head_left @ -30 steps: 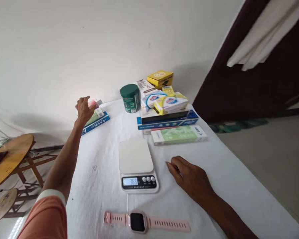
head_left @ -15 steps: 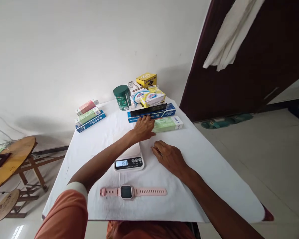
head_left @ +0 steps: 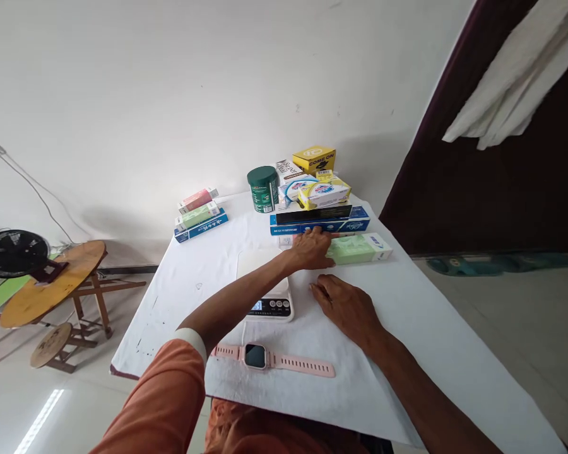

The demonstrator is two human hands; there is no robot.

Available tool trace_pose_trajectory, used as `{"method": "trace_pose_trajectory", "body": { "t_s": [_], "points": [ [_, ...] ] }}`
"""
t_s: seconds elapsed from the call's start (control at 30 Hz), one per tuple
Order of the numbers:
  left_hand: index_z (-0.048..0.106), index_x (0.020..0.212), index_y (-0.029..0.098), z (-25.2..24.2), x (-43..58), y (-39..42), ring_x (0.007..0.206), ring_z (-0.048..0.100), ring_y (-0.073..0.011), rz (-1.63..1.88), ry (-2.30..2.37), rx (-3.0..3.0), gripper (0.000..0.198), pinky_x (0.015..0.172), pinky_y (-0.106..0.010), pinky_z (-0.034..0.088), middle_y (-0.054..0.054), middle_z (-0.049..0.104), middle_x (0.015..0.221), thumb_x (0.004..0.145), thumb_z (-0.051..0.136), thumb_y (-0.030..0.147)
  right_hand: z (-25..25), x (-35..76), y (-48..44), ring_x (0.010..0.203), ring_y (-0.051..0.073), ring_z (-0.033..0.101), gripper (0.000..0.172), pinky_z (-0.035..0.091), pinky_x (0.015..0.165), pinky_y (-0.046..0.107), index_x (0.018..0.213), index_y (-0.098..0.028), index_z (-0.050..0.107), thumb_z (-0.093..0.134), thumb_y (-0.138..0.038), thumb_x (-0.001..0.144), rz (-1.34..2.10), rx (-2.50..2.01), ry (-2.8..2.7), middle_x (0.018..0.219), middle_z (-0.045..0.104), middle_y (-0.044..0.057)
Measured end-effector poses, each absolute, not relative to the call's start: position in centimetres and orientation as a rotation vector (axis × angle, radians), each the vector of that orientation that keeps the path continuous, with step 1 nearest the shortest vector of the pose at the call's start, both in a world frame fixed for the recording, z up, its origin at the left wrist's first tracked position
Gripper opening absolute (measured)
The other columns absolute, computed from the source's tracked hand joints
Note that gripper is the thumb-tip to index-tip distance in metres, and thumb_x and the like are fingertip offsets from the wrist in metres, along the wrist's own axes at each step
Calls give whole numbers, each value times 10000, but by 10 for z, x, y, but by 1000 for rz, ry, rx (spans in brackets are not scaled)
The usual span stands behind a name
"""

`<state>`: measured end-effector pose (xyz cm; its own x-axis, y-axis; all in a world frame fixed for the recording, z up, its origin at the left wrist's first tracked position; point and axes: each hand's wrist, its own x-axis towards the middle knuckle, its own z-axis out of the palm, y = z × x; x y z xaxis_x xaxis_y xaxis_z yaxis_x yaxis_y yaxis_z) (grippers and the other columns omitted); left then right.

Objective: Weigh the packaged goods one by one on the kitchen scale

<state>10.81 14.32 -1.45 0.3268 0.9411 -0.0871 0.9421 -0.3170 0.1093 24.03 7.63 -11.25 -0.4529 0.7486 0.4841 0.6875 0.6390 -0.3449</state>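
Note:
My left hand (head_left: 312, 249) reaches across the kitchen scale (head_left: 280, 308), its fingers bent over the left end of a long green box (head_left: 360, 248) and the thumb on the near side. A pinkish-white box (head_left: 285, 241) pokes out behind those fingers, mostly covered. Right behind lies a long blue box (head_left: 360, 221) with a black box (head_left: 315, 215) on it. On the cloth in front of the green box rests my right hand (head_left: 348, 308), fingers curled together, nothing visible in them. My left forearm hides part of the scale's plate and display. Nearer me lies a pink-strapped smartwatch (head_left: 255, 356).
Soap packs (head_left: 324, 192), a yellow box (head_left: 314, 159) and a green-lidded tub (head_left: 263, 189) stand by the wall. Further left, pink, green and blue boxes (head_left: 201, 226) are stacked. A wooden table with a fan (head_left: 14, 253) stands beyond the white-covered table (head_left: 170, 296).
The view has swung left. My left hand and the green box have shifted slightly right, and the pinkish box's end now shows. My forearm covers more of the scale's display.

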Motion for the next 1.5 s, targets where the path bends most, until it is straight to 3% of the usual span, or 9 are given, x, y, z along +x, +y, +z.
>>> {"method": "trace_pose_trajectory", "body": {
  "t_s": [0.17, 0.33, 0.57, 0.87, 1.03, 1.2, 1.37, 1.5],
  "points": [
    [580, 1295, 150, 5, 111, 131, 1219, 610, -331, 276, 1706, 2452, 521, 1004, -482, 522, -162, 584, 1306, 877, 747, 414, -114, 242, 78, 608, 177, 621, 328, 352, 573, 291, 751, -225, 550, 418, -347, 1025, 130, -1110, -2251, 714, 667, 36],
    [553, 1337, 204, 43, 71, 84, 1168, 614, -307, 505, 1552, 2585, 564, 976, -482, 539, -128, 583, 1274, 851, 786, 372, -112, 242, 78, 572, 167, 593, 322, 293, 532, 288, 730, -230, 496, 416, -350, 1018, 174, -1138, -2266, 696, 640, 22],
    [584, 1315, 188, 41, -15, 22, 1123, 625, -303, 243, 1811, 2384, 537, 974, -494, 537, -120, 603, 1243, 831, 796, 280, -106, 240, 75, 608, 178, 601, 302, 342, 568, 282, 736, -233, 492, 423, -350, 1006, 252, -1149, -2235, 712, 638, 29],
    [576, 1376, 221, 12, -48, 14, 1150, 625, -312, 228, 1863, 2230, 565, 1005, -510, 534, -122, 598, 1291, 850, 774, 284, -106, 239, 74, 545, 150, 491, 329, 300, 555, 284, 685, -236, 431, 428, -343, 996, 233, -1174, -2214, 656, 588, 13],
    [507, 1464, 231, 25, -63, 12, 1289, 572, -339, 465, 1798, 2320, 785, 1090, -545, 493, -140, 583, 1370, 791, 866, 414, -99, 237, 71, 622, 173, 553, 297, 303, 596, 300, 718, -227, 494, 439, -330, 992, 278, -1231, -2250, 717, 634, 39],
    [541, 1428, 280, 53, -77, 8, 1206, 643, -277, 827, 1840, 2322, 720, 1032, -471, 540, -101, 612, 1376, 831, 799, 586, -96, 237, 71, 656, 181, 557, 266, 297, 611, 305, 751, -219, 527, 447, -314, 986, 296, -1265, -2259, 766, 660, 54],
    [529, 1438, 287, 59, -74, 4, 1216, 642, -275, 823, 1878, 2336, 746, 1043, -457, 532, -95, 617, 1379, 824, 789, 623, -95, 237, 70, 634, 174, 526, 283, 286, 601, 305, 737, -219, 530, 439, -317, 987, 302, -1257, -2262, 751, 648, 55],
    [500, 1458, 274, 40, -60, 7, 1288, 590, -294, 617, 1835, 2342, 736, 1087, -470, 496, -109, 589, 1402, 847, 794, 560, -97, 238, 70, 625, 171, 513, 303, 290, 596, 305, 730, -222, 530, 419, -321, 994, 304, -1231, -2254, 741, 638, 55]
  ]
}}
